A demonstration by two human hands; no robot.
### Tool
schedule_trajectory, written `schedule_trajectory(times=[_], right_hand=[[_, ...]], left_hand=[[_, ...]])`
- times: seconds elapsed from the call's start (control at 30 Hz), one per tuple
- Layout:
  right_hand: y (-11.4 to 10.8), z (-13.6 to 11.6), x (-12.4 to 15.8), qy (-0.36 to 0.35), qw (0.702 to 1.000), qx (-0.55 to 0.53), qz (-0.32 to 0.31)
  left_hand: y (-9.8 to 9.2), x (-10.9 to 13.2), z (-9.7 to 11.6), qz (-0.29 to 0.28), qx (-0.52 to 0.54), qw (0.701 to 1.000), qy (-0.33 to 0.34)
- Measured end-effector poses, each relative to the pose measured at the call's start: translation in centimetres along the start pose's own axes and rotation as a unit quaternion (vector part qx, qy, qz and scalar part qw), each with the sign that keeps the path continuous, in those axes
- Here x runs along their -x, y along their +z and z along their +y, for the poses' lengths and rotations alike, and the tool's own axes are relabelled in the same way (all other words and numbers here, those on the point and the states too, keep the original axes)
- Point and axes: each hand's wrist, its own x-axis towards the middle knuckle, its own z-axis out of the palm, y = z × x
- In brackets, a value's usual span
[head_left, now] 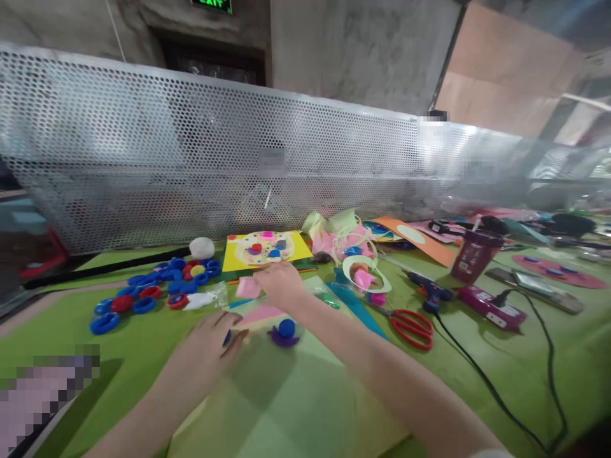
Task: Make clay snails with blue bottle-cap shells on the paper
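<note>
My left hand is over the pale green paper, its thumb and fingers around a small dark blue piece that looks like a bottle cap. My right hand reaches forward across the sheet, beside a pink scrap and just short of the yellow card with a decorated round shape. Its fingertips are blurred, so I cannot make out any grip. Between my forearms lies a blue cap on a purple curved piece, like a snail. A pink paper piece lies under my hands.
Blue and red rings cluster at left near a white ball. At right lie red-handled scissors, a blue glue gun with its cord, a purple box and a dark red cup. A perforated metal screen stands behind.
</note>
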Motion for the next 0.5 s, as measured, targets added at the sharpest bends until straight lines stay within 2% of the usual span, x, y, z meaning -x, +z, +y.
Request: schedule_trajectory(times=[0.1,0.23,0.43,0.5], right_hand=[[-1.5,-1.0,2.2,0.053,0.997,-0.055,0.011],[-2.5,-1.5,5.8,0.094,0.989,-0.113,0.031],[-1.4,-1.6,8.2,0.004,0.978,-0.205,0.047],[-1.0,-1.8,8.3,-0.045,0.975,-0.21,0.058]], left_hand=[[-0.2,0.8,1.1,-0.001,0.074,0.997,0.008],[0.8,2.3,2.2,0.015,0.213,0.977,0.014],[3.0,3.3,1.6,0.027,0.404,0.914,-0.008],[3.3,3.3,1.4,0.03,0.394,0.918,0.01]])
